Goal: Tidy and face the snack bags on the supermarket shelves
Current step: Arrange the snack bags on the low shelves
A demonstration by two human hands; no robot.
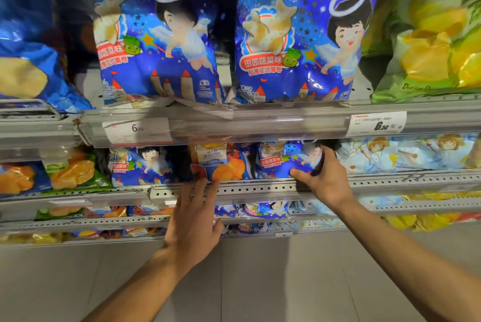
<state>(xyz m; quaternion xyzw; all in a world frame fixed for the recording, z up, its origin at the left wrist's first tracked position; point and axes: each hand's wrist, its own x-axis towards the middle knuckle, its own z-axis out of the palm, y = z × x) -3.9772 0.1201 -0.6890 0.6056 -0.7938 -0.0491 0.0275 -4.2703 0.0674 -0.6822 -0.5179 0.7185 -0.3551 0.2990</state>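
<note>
Supermarket shelves stacked with snack bags fill the view. On the second shelf a blue bag stands upright, the right hand in a curled grip round its right edge. The left hand, fingers spread and holding nothing, reaches toward the orange bag beside it.

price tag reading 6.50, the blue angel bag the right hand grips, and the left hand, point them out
price tag [376,123], head view, on its printed price
blue angel bag [281,159], head view, on its front label
right hand [326,178], head view, back of hand
left hand [194,228], head view, back of hand
</note>
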